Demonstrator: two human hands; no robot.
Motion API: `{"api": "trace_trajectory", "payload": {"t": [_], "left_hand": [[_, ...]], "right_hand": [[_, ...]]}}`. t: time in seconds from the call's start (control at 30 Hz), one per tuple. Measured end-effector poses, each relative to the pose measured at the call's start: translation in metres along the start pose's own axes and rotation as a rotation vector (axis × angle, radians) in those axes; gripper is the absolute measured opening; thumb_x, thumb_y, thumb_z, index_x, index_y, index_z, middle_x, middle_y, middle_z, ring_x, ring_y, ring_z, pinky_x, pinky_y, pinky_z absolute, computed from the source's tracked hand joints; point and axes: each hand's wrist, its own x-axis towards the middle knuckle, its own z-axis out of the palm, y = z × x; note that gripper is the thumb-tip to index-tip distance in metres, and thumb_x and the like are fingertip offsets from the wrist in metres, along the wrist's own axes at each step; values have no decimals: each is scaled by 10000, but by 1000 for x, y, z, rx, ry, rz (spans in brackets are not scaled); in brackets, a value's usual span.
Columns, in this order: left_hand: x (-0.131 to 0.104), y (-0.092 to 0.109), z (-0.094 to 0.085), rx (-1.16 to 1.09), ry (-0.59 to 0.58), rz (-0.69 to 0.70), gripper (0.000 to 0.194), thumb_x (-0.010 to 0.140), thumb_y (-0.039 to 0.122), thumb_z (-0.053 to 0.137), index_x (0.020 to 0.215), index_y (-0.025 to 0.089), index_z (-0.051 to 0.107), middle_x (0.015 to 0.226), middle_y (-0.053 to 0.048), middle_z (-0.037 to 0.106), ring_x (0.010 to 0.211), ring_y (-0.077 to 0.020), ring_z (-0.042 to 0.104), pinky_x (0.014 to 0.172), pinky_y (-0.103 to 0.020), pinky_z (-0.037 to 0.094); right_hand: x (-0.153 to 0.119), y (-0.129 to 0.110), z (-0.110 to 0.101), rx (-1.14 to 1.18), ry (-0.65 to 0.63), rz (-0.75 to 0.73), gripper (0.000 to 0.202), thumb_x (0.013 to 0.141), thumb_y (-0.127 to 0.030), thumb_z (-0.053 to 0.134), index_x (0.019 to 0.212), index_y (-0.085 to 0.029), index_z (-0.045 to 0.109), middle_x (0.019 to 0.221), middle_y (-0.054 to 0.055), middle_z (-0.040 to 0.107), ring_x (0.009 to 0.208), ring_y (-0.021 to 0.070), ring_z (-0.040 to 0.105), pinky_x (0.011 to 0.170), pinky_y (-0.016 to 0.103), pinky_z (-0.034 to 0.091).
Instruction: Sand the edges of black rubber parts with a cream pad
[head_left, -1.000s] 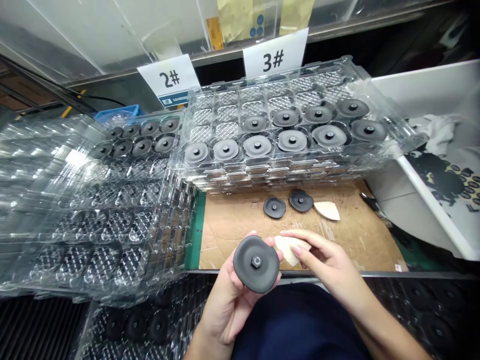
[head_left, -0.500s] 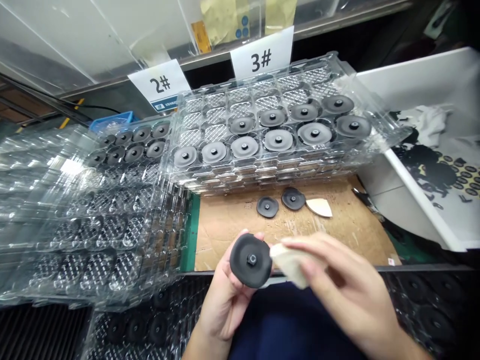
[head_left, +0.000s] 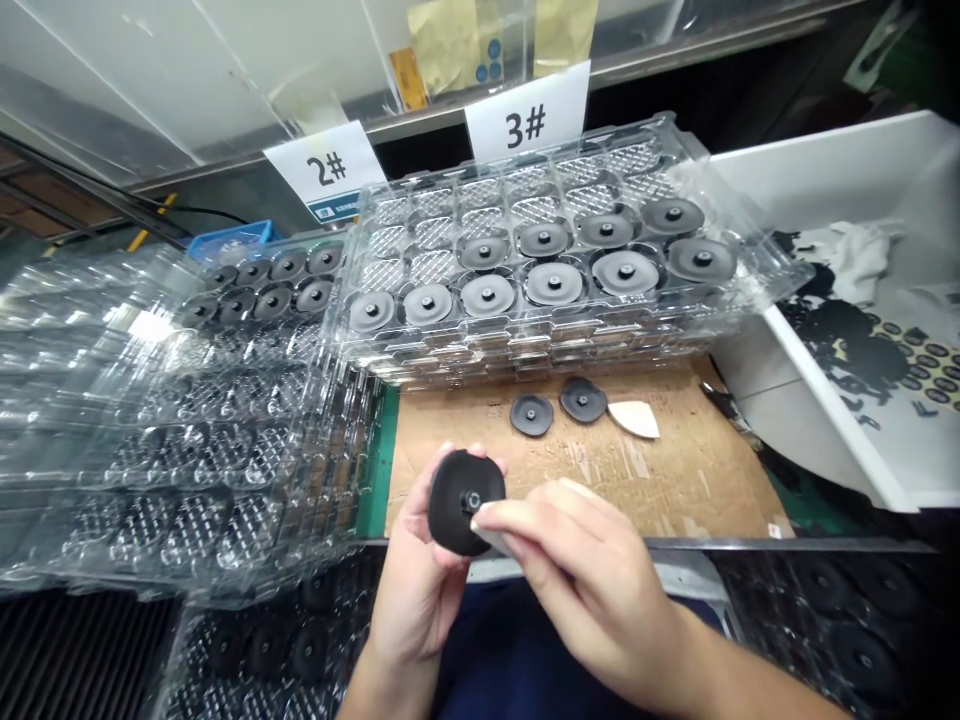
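My left hand grips a black rounded disc by its rim, its dished face with a central stud turned up toward me. My right hand is closed on a pale cloth-like pad, mostly covered by the fingers, which meets the disc's face beside the stud. Beyond the hands, two similar discs, one nearer the left and one to its right, lie on the cardboard. A second cream pad lies beside the right one.
A stack of clear plastic trays, its top one partly filled with discs, stands behind the cardboard. More clear trays are stacked at left. On the right, a white bin holds black scraps and a white cloth. Paper signs stand behind.
My right hand has brought the pale pad leftward from the disc's edge onto its face near the stud. My left hand has shifted slightly left and tilted the disc.
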Motion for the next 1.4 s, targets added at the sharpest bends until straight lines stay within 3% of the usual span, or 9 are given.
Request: {"api": "trace_trajectory", "payload": {"t": [0.3,0.43,0.57,0.7,0.83,1.0,1.13,1.3,1.4], "left_hand": [[-4,-3,-5,-36,20,-79,563,564,291,775,1098,255,599,1144,-64,639,1039,-263,589,879,-298,469],[-5,-6,-6,-33,-20,-64,607,564,337,763,1136,256,576,1147,-70,634,1050,-246,581,874,-278,472],[-7,-6,-14,-28,-30,-121,446,711,322,658,1145,267,569,1143,-56,632,1073,-227,563,932,-304,434],[-8,-9,-23,-39,29,-129,470,722,243,655,1176,288,541,1150,-40,625,1044,-224,574,943,-338,424],[-10,-9,-20,-58,51,-189,369,692,274,684,1057,240,633,937,-24,693,949,-189,611,904,-298,446],[-8,4,-21,-134,-31,-185,453,591,183,758,1023,258,645,1041,-21,679,947,-185,618,821,-241,481],[-7,2,-26,-153,-79,-184,570,546,223,790,1087,234,614,1081,-48,668,988,-191,598,852,-223,460],[-9,6,-19,-144,-123,-300,406,669,179,698,1068,187,623,972,-39,689,967,-214,603,885,-316,459],[-9,14,-18,-118,-197,-342,318,647,184,720,957,147,665,859,-40,696,823,-182,636,748,-258,517]], "right_hand": [[-16,32,-14,163,108,501,173,883,-293,474,948,-244,627,924,4,653,831,158,608,714,234,492],[1,9,-13,31,166,281,236,877,-232,480,1100,-263,548,1049,11,616,909,165,577,772,254,465],[18,-14,3,-75,-21,-87,303,861,-131,453,1158,-170,498,974,46,630,824,169,557,755,317,426],[29,-15,16,-73,-294,-39,224,861,-103,438,1037,-170,558,919,23,627,807,145,536,737,294,398],[35,-12,22,-232,-94,-120,267,887,-152,376,1102,-105,528,854,83,610,744,182,509,687,340,373],[17,-14,6,-128,-333,-143,260,856,-81,404,1085,-146,511,856,40,598,736,148,501,686,296,358],[13,-16,-4,-286,-217,43,250,870,-95,398,1078,-161,519,801,36,575,688,152,460,651,292,332],[41,-15,1,-279,-345,-291,252,913,-177,377,1007,-218,607,757,23,554,700,153,438,666,302,323],[50,-4,-2,-164,-409,-297,245,890,-154,423,1003,-232,626,791,20,564,720,137,466,679,278,362]]}}
